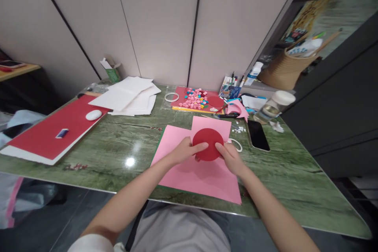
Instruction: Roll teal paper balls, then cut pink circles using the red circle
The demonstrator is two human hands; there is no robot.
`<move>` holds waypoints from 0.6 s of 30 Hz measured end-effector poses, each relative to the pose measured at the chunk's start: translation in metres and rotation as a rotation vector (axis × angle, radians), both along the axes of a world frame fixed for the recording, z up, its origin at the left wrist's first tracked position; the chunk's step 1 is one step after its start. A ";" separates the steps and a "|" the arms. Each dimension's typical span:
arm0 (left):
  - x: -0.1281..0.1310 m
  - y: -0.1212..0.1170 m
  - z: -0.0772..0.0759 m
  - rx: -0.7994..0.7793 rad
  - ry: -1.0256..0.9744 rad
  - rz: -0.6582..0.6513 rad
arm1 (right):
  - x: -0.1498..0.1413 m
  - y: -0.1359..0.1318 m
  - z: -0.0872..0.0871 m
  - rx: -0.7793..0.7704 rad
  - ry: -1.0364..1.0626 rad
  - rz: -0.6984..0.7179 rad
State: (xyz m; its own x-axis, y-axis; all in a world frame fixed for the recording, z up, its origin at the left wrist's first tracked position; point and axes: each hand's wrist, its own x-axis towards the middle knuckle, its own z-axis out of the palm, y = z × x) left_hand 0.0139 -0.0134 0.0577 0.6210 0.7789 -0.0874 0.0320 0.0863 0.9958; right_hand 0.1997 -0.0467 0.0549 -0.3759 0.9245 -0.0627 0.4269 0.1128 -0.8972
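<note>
A round red paper disc (208, 145) is held up in front of me by both hands. My left hand (186, 150) grips its left edge, thumb lying on the front face. On the opposite edge, my right hand (232, 158) pinches it the same way, with the fingers behind hidden. Below the disc lies a large pink paper sheet (195, 179). A smaller pink piece of paper (211, 124) shows behind the disc; whether it is also held I cannot tell. A white ring (238, 145), perhaps a tape roll, is partly hidden beside my right hand.
Pink and blue beads or pompoms (196, 99) lie on red sheets at the back. A phone (258, 135) and a lidded bottle (273, 108) stand to the right. White papers (126, 94) and a red board (56, 130) with a white mouse (93, 115) occupy the left.
</note>
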 end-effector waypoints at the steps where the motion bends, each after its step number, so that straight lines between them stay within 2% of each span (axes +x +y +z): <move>1: 0.001 -0.002 -0.001 -0.005 -0.013 0.016 | -0.002 -0.001 0.000 0.002 0.065 -0.048; 3: 0.003 -0.003 -0.004 0.010 -0.013 0.051 | -0.004 -0.001 -0.003 -0.019 0.217 -0.113; 7: 0.003 -0.002 -0.009 0.053 0.041 0.104 | -0.003 0.003 -0.017 -0.150 0.469 -0.140; 11: 0.005 -0.002 -0.015 0.055 0.037 0.111 | -0.005 0.007 -0.028 -0.266 0.610 -0.119; 14: 0.009 -0.002 -0.017 0.037 0.010 0.102 | -0.011 0.004 -0.026 -0.258 0.637 -0.080; 18: 0.014 0.000 -0.022 0.014 -0.001 0.148 | -0.016 0.002 -0.023 -0.140 0.582 -0.103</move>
